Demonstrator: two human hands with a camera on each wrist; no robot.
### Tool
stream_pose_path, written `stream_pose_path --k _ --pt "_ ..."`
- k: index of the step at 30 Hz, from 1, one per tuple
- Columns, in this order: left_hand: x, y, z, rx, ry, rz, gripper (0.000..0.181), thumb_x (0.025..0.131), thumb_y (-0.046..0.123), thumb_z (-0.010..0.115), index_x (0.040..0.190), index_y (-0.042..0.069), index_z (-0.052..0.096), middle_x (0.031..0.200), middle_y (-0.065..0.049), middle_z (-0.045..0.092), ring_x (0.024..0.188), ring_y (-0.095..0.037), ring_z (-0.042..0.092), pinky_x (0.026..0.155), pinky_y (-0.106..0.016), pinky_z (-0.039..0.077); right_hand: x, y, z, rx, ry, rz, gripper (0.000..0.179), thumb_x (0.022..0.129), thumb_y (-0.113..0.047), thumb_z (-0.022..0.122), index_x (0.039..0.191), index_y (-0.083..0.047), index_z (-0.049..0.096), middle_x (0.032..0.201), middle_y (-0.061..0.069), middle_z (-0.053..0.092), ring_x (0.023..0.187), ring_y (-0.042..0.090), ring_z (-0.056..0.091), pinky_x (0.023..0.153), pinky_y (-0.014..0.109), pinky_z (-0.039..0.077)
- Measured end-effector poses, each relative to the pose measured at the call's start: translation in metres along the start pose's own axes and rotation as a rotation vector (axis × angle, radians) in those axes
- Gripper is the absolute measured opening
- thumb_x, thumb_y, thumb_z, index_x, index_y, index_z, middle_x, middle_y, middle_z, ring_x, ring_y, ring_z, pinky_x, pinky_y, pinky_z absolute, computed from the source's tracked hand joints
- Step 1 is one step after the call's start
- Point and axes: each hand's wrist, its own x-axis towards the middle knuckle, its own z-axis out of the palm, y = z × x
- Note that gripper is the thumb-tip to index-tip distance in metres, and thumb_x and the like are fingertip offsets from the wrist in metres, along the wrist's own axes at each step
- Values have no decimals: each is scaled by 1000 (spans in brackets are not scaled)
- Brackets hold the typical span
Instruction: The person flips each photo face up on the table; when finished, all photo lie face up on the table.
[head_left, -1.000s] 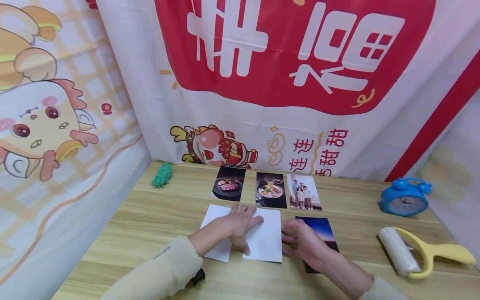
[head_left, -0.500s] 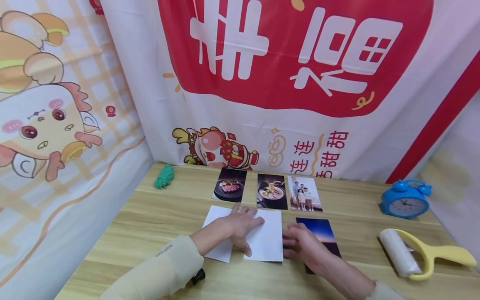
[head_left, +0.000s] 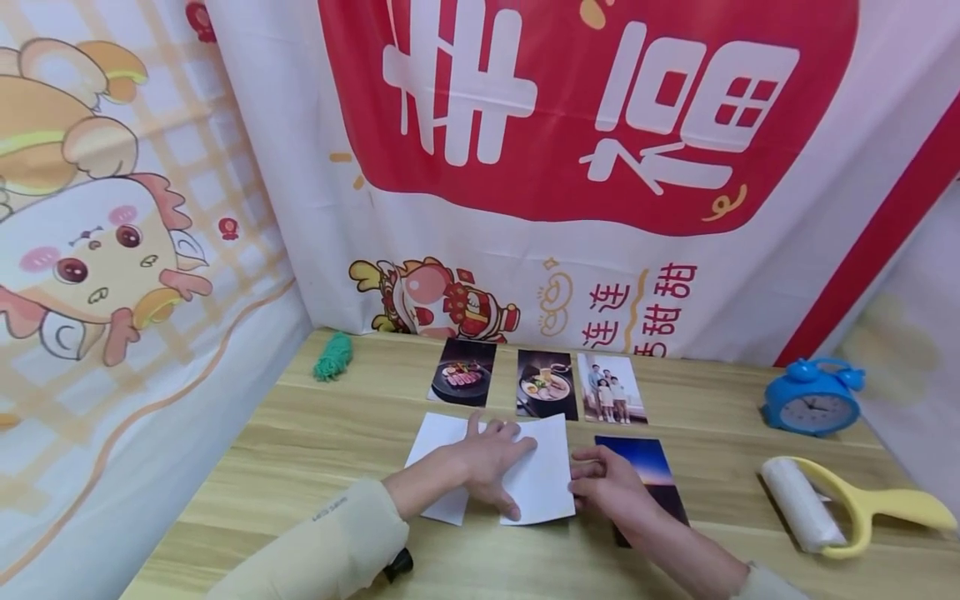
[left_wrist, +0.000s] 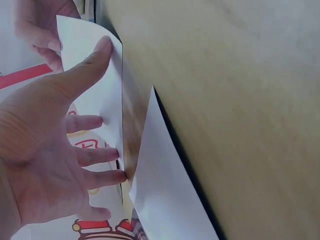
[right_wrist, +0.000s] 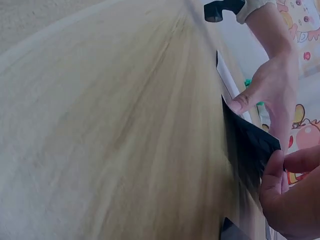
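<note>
A face-down photo card [head_left: 549, 475], white on its back, is raised along its right edge, where my right hand [head_left: 613, 490] pinches it. Spread fingers of my left hand [head_left: 489, 463] rest on the card's left part. The right wrist view shows the card's dark underside [right_wrist: 252, 142] tilted off the table, its corner between my right thumb and fingers. A second white-backed card [head_left: 447, 505] lies to the left, partly under my left forearm. Below my right hand lies a photo of a blue dusk sky [head_left: 647, 460], partly covered.
Behind the hands lie a steak photo [head_left: 461, 375], a noodle bowl photo [head_left: 545, 385] and a family photo [head_left: 611, 390]. Green string [head_left: 333, 358] sits at the back left. A blue alarm clock [head_left: 813, 400] and a yellow-handled lint roller [head_left: 855, 504] are at the right.
My right hand has come to the card's right edge and now pinches it. That edge has risen, and the card has shifted slightly right. My left hand stays on it.
</note>
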Motion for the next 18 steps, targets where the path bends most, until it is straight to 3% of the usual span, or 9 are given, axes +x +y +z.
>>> stream_pose_path --k 3,10,14,18 --pt "-1 4 1 -65 20 -27 99 78 68 80 157 27 38 164 -9 42 152 -33 40 127 -69 21 1 -3 -3 -57 28 -15 48 84 10 69 129 8 54 103 18 69 80 17 65 67 32 61" --pt "8 8 -5 -317 116 -47 96 84 60 79 159 14 39 161 -15 46 147 -32 47 121 -55 42 -2 -19 -19 -289 108 -108 46 84 5 72 128 5 57 102 18 74 79 17 67 66 36 63" --pt "11 10 -9 -613 163 -93 91 91 45 78 161 6 34 163 -19 45 151 -34 45 125 -50 41 -7 -29 -26 -395 122 -176 44 85 3 73 127 4 57 98 16 77 74 18 68 62 33 61" --pt "12 17 -14 -964 244 -224 88 95 34 75 164 9 27 165 -22 41 151 -41 43 125 -57 37 -13 -40 -29 -473 135 -271 39 86 1 73 122 2 58 95 14 78 76 17 69 61 27 57"
